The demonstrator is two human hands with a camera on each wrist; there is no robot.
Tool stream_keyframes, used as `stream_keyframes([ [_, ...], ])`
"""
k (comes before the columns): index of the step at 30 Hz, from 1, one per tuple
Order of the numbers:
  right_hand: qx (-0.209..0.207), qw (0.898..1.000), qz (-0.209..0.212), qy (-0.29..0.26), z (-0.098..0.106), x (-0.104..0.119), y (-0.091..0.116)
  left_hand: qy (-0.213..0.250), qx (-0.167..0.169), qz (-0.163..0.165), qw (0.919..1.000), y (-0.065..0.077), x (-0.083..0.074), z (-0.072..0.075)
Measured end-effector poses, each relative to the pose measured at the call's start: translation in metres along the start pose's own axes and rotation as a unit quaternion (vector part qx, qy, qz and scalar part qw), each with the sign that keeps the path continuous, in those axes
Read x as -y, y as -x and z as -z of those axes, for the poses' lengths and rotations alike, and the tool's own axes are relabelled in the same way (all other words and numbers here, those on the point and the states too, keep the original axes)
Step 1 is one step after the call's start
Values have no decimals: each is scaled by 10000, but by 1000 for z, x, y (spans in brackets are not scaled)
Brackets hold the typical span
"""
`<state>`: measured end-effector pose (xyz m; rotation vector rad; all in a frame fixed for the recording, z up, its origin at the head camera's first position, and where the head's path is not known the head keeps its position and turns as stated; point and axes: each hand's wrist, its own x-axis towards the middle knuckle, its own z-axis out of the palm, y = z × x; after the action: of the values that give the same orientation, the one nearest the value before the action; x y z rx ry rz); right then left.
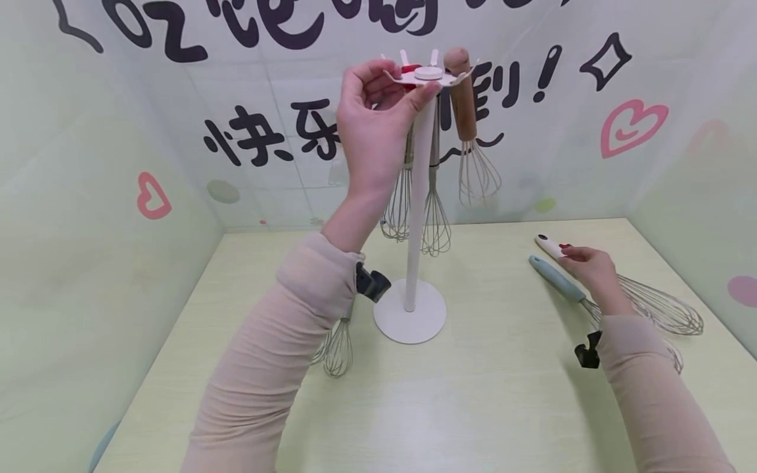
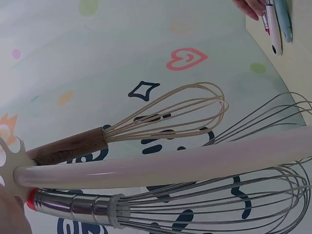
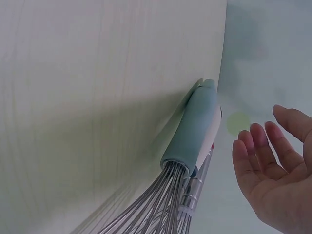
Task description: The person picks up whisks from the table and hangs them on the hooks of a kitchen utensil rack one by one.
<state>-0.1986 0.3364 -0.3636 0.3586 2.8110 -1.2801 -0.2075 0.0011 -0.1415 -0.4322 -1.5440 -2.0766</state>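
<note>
My left hand [image 1: 378, 125] grips the top plate of a white stand [image 1: 418, 197], thumb and fingers at its edge. From the plate hang a wooden-handled whisk [image 1: 464, 108], a red-tipped metal whisk [image 2: 73, 204] and another metal whisk [image 1: 436, 217]. At the right, my right hand [image 1: 591, 269] hovers by several whisks. In the right wrist view, its fingers [image 3: 263, 151] are spread and loosely bent, apart from the handles. Beside it lie a light blue-handled whisk [image 3: 190, 126], a white-handled whisk [image 1: 549, 246] and a red-tipped silver-handled whisk [image 3: 195, 187].
The stand's round white base [image 1: 411, 328] rests on the pale table [image 1: 473, 394]. Left of the base, wire whisk heads [image 1: 337, 351] show from behind my left sleeve [image 1: 278, 355]. A printed backdrop [image 1: 284, 177] encloses the back and sides.
</note>
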Motion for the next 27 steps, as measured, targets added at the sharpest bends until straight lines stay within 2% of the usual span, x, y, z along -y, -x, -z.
stream_keyframes([
  [5, 420, 9988, -195, 154, -1, -3, 0, -69, 17, -21, 10000, 2, -2, -3],
  [9, 665, 9971, -145, 355, 0, -6, -1, -245, 120, -155, 9995, 2, -4, -2],
  [12, 776, 9957, -97, 498, 1, -9, -2, -494, 313, -470, 9972, 2, -4, 0],
  [15, 837, 9946, -47, 615, 1, -11, -4, -848, 503, -841, 9916, 1, -3, 4],
  [18, 877, 9943, -26, 608, 1, -13, -6, -1229, 595, -1082, 9847, -1, -2, 9],
  [21, 897, 9942, -23, 597, 0, -14, -7, -1443, 629, -1162, 9807, -2, -1, 12],
  [24, 822, 9945, -6, 647, -1, -15, -6, -1446, 685, -1173, 9801, -2, 0, 14],
  [27, 529, 9960, 71, 721, -3, -16, -4, -1320, 749, -1107, 9822, -2, 1, 14],
])
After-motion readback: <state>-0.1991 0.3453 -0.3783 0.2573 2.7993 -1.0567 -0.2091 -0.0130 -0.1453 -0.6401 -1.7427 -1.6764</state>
